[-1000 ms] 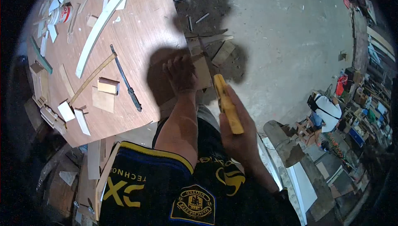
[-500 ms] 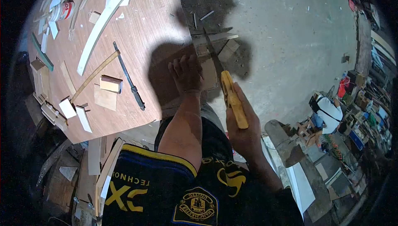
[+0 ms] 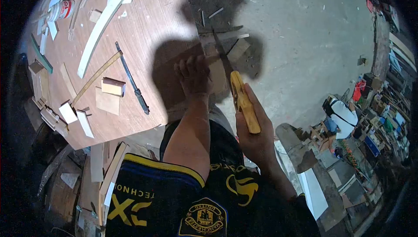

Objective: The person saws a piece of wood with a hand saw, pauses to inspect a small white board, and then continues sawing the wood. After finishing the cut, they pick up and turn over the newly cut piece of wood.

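My right hand (image 3: 257,128) is wrapped round the yellow wooden handle of a handsaw (image 3: 244,102). The dark saw blade points away from me, along the right edge of a flat wooden board (image 3: 216,76). My left hand (image 3: 193,77) lies on that board with its fingers spread, in shadow at the table's edge. The board reaches past the right edge of the wooden table (image 3: 143,23). Where the blade meets the board is too dark to make out.
On the table are a long curved white strip (image 3: 102,30), a black-handled tool (image 3: 133,80), a thin wooden stick (image 3: 96,79), small blocks and a white-and-red can (image 3: 62,10). A person in white (image 3: 344,117) is at the far right beside piled scraps.
The saw has shifted slightly up and to the left in view. The table and its items appear a little further left. My left hand stays on the board.
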The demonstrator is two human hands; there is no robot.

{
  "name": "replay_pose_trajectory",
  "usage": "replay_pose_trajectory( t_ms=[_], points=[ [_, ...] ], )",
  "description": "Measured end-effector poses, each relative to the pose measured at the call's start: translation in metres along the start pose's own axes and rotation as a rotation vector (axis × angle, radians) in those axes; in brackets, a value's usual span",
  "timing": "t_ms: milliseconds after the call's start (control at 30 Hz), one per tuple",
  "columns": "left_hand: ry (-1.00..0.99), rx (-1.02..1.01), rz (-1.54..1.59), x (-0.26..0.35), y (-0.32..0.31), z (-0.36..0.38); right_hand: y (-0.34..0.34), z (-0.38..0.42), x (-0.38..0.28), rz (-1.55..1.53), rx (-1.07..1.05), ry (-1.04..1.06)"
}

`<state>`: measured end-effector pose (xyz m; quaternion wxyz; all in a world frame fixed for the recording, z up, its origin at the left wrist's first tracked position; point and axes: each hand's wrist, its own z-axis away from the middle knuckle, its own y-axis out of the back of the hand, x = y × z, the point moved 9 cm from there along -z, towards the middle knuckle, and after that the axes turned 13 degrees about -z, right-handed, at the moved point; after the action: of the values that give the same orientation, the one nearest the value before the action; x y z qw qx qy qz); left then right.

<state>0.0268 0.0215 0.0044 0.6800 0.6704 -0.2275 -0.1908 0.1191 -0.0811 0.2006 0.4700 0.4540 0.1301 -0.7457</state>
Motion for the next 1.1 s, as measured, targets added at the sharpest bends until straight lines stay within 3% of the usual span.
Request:
replay_pose_trajectory(
  t_ms=[67, 133, 167, 233, 267, 333, 367, 400, 500, 600, 667, 833, 933, 1067, 1100],
  points=[
    [-0.005, 0.016, -0.021, -0.003, 0.016, -0.013, -0.003, -0.004, 0.002, -0.021, -0.009, 0.019],
    [0.075, -0.725, 0.052, -0.005, -0.008, -0.017, -0.006, -0.008, -0.002, -0.054, -0.006, 0.079],
    [0.079, -0.73, 0.053, -0.006, -0.02, -0.007, -0.012, -0.009, -0.004, -0.041, -0.011, 0.116],
    [0.13, -0.013, -0.028, -0.007, 0.002, -0.011, -0.017, -0.008, 0.002, -0.104, 0.022, 0.046],
    [0.125, 0.011, -0.019, -0.003, 0.002, -0.014, -0.015, -0.008, 0.01, -0.11, 0.044, 0.03],
    [0.208, 0.005, -0.058, -0.007, 0.0, -0.016, 0.005, -0.011, 0.022, -0.043, 0.101, 0.196],
    [0.209, 0.012, -0.058, -0.008, 0.004, -0.018, 0.011, -0.016, 0.035, -0.188, 0.062, -0.039],
    [0.189, 0.052, -0.109, -0.006, 0.01, -0.019, 0.015, -0.021, 0.027, -0.211, 0.048, -0.056],
    [0.136, 0.123, -0.117, -0.002, 0.014, -0.018, 0.019, -0.04, 0.004, -0.098, 0.003, 0.009],
    [0.069, 0.163, -0.049, -0.012, -0.001, -0.028, 0.011, -0.046, -0.019, 0.056, -0.011, 0.224],
    [0.019, 0.154, -0.009, -0.016, -0.012, -0.032, 0.009, -0.04, -0.01, -0.019, 0.021, 0.122],
    [-0.259, 0.022, -0.058, 0.002, -0.015, -0.049, -0.002, -0.032, -0.026, 0.105, 0.022, 0.211],
    [-0.221, 0.163, -0.051, 0.0, -0.004, -0.046, 0.002, -0.037, -0.028, 0.046, 0.037, 0.115],
    [-0.199, 0.062, 0.089, -0.003, 0.003, -0.052, 0.006, -0.041, -0.012, -0.067, 0.062, -0.036],
    [-0.233, 0.147, 0.074, -0.001, 0.006, -0.052, 0.003, -0.043, -0.018, -0.04, 0.061, 0.009]
  ],
)
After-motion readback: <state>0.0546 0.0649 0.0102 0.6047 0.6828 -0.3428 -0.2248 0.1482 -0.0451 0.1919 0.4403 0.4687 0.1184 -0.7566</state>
